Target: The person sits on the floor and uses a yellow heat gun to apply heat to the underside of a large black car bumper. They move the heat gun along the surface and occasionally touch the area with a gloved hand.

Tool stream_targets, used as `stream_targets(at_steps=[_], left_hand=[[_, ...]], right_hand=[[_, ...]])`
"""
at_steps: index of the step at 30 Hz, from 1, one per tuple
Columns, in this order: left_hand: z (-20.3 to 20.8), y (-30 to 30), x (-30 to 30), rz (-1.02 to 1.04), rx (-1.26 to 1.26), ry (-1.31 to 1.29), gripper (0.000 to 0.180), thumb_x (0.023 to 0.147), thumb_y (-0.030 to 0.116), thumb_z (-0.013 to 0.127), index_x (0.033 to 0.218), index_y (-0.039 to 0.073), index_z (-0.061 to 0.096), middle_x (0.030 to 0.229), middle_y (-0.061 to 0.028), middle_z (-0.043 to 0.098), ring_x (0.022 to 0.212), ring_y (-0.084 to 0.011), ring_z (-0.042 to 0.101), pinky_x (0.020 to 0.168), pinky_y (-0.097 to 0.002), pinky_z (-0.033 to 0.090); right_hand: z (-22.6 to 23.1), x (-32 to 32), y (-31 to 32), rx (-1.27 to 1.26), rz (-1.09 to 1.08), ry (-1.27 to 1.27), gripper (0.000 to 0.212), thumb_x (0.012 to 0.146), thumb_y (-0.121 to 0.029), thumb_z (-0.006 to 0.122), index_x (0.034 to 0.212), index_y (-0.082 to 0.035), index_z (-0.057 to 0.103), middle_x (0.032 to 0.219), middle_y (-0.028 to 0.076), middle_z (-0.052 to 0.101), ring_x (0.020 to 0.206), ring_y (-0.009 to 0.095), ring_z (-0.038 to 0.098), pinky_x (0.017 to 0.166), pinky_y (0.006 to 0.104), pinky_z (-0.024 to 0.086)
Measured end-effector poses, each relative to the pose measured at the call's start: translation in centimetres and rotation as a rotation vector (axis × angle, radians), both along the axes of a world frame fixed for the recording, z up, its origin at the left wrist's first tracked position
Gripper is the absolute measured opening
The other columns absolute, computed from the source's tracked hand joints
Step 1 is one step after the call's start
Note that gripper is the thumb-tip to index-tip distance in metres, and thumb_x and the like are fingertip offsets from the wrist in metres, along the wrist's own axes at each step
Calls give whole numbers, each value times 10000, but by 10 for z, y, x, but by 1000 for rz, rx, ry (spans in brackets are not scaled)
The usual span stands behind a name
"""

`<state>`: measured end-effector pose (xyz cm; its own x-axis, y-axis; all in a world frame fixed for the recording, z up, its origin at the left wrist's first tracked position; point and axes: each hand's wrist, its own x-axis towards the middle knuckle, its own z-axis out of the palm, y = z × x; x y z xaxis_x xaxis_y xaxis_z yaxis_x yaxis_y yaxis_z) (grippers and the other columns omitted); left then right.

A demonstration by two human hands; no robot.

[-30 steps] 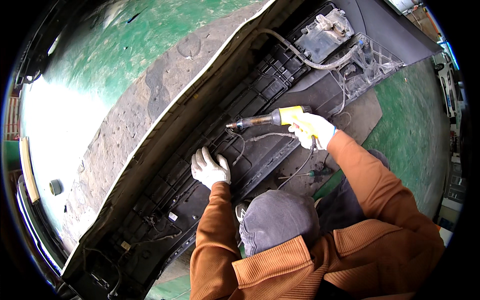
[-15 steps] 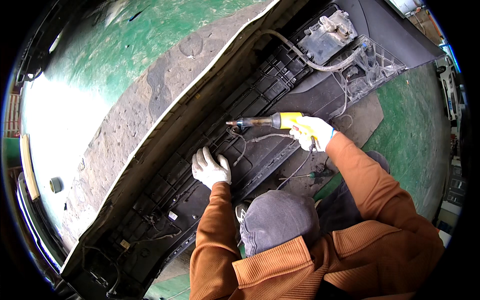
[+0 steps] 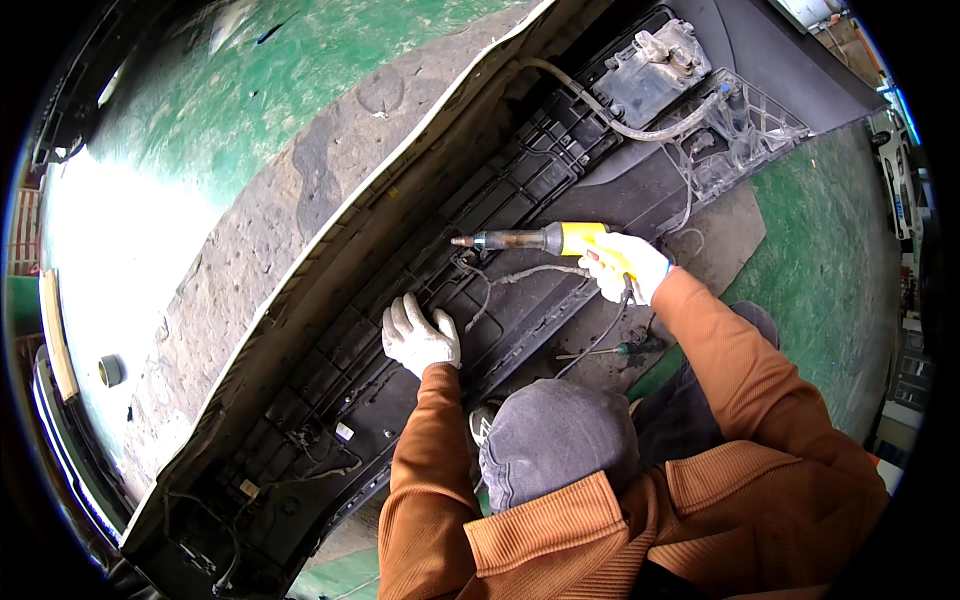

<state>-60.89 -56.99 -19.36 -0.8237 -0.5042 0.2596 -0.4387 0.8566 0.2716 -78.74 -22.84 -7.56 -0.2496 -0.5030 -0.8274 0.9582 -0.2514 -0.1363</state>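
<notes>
My right hand (image 3: 626, 268), in a white glove, is closed around the yellow grip of a hot-air gun (image 3: 515, 240) with a long metal barrel. Its narrow nozzle points left, over the dark inner side of a large car bumper (image 3: 480, 340). A cord hangs down from the gun's rear. To the left and nearer to me, my gloved left hand (image 3: 420, 338) lies flat on the bumper's inside, thumb apart from the fingers. A loose wiring harness (image 3: 540, 273) runs below the barrel. Whether the nozzle touches the plastic cannot be made out.
Wires and a dusty module box (image 3: 655, 80) are attached at the bumper's far right end. A screwdriver (image 3: 638, 348) lies on the stained mat (image 3: 745, 235) beside my knee. A tape roll (image 3: 111, 370) stands at far left on the green floor (image 3: 340, 40).
</notes>
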Motion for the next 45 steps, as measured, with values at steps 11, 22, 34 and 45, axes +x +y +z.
stream_targets(at_steps=[11, 22, 34, 45], left_hand=[[-2, -1, 2, 1, 15, -16, 632, 842, 309, 754, 1417, 84, 620, 1435, -130, 616, 1399, -376, 524, 1174, -550, 387], [-2, 0, 1, 2, 8, -11, 624, 849, 318, 751, 1413, 84, 623, 1434, -131, 618, 1404, -373, 522, 1174, -550, 388], [-5, 0, 1, -8, -5, 22, 636, 818, 280, 771, 1404, 88, 616, 1421, -120, 611, 1384, -368, 533, 1156, -556, 412], [-5, 0, 1, 8, 21, -20, 645, 836, 301, 774, 1424, 95, 610, 1459, -120, 602, 1416, -365, 508, 1178, -559, 375]], right_hand=[[3, 0, 0, 46, 41, -16, 353, 1010, -369, 713, 1095, -37, 627, 870, 69, 654, 526, 124, 591, 461, 276, 518], [4, 5, 3, 44, 28, 85, 372, 1024, -373, 681, 1115, -15, 640, 878, 58, 658, 571, 138, 608, 461, 285, 500], [77, 48, -20, 436, -50, 389, 223, 1051, -264, 703, 1055, -41, 689, 772, 25, 606, 599, 135, 595, 502, 292, 459], [84, 83, -35, 423, -66, 488, 187, 1080, -218, 681, 1164, -57, 633, 829, 68, 634, 651, 172, 629, 547, 328, 513]])
